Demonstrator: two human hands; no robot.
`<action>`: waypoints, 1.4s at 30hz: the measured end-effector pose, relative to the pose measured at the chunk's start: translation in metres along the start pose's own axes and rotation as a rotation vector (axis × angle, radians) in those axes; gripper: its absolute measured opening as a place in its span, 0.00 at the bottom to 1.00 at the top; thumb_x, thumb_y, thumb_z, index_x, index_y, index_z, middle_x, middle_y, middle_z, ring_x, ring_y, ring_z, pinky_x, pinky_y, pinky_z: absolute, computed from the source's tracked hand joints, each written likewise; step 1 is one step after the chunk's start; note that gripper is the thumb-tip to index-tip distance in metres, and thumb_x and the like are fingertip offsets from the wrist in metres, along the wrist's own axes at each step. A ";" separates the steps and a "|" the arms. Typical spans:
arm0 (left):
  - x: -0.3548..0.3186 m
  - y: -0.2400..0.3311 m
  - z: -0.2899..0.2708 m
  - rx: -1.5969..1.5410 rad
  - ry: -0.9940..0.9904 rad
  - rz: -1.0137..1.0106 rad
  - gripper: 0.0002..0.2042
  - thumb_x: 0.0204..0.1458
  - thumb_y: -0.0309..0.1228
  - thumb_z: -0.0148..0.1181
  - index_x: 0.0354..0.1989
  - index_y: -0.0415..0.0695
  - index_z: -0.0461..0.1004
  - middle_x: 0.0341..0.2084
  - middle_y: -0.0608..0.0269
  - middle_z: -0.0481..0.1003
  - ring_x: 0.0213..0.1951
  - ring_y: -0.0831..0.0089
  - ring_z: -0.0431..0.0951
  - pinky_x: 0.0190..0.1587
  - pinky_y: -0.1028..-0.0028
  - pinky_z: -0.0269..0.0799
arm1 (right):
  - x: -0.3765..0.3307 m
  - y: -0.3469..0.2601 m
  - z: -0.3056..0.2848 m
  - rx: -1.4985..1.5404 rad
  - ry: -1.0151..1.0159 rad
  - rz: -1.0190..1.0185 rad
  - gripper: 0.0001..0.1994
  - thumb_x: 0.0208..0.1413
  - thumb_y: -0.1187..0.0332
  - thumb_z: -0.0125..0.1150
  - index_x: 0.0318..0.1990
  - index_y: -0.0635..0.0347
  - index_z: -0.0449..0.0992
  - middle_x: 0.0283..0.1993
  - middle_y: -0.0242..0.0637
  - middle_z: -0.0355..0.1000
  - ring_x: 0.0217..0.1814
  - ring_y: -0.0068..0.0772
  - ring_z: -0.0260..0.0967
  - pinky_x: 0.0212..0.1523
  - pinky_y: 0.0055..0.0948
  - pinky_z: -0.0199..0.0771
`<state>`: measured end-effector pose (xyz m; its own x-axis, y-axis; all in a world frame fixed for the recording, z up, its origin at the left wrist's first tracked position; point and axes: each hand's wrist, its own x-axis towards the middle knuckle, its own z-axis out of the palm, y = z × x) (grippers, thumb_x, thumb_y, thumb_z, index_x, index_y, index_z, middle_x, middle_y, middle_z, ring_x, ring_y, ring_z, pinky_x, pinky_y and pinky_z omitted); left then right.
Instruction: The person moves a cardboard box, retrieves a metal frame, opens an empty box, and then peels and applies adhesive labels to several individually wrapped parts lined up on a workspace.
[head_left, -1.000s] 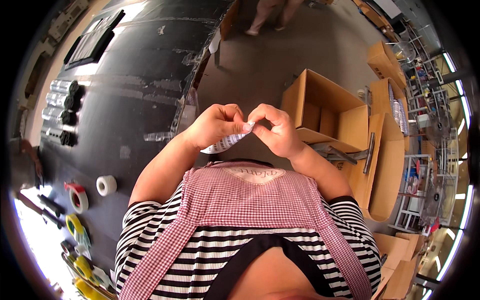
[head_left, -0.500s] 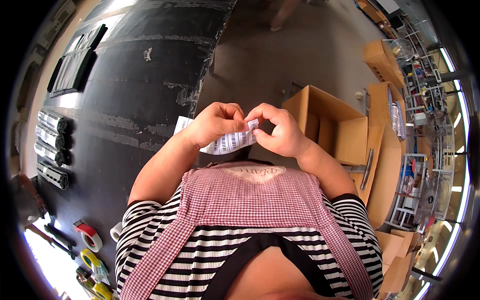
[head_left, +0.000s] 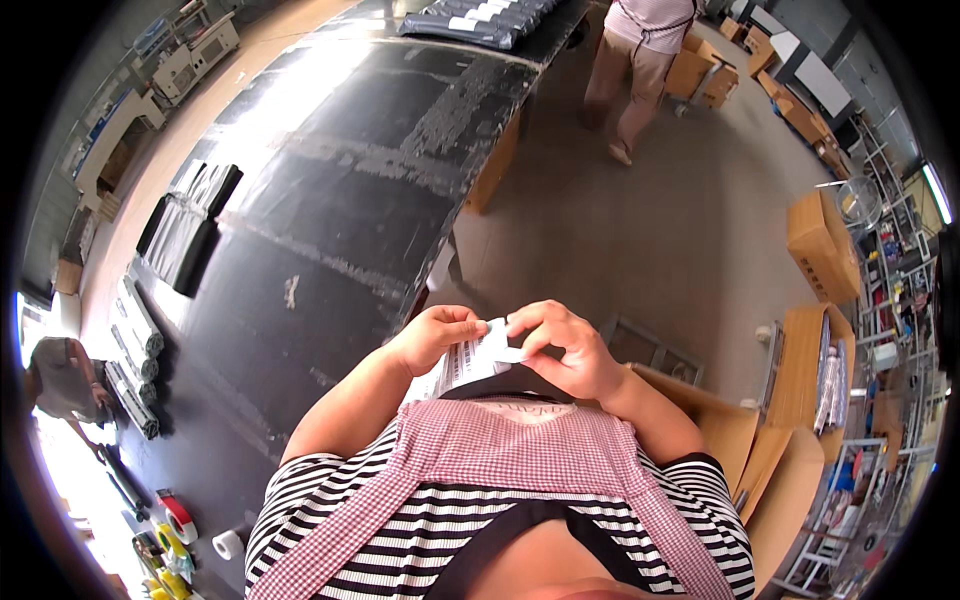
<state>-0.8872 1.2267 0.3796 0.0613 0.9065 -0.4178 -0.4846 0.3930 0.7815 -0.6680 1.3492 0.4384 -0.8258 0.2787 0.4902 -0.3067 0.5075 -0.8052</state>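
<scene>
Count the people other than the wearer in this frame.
2. One person walks at the top, beyond the far end of the black table. Another person is at the left edge. Others may be hidden.

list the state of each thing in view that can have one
left hand: pinching the label's left edge
right hand: pinching the label's top right corner
white printed label: held up between both hands, slightly curled
cardboard box: open, beside the person
tape rolls: lying on the black table
</scene>
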 end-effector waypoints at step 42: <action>0.606 0.426 -0.079 0.766 0.889 -0.034 0.13 0.58 0.41 0.62 0.35 0.42 0.78 0.29 0.57 0.80 0.33 0.63 0.80 0.38 0.63 0.75 | 0.508 0.573 -0.580 0.729 -0.079 0.455 0.14 0.56 0.82 0.63 0.48 0.58 0.71 0.39 0.30 0.75 0.39 0.20 0.72 0.40 0.21 0.72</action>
<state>-1.1254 1.9313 0.4226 -0.7139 0.5858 -0.3836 0.1759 0.6803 0.7115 -0.9891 2.2549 0.4196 -0.9644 0.2564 0.0651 -0.1427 -0.2970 -0.9442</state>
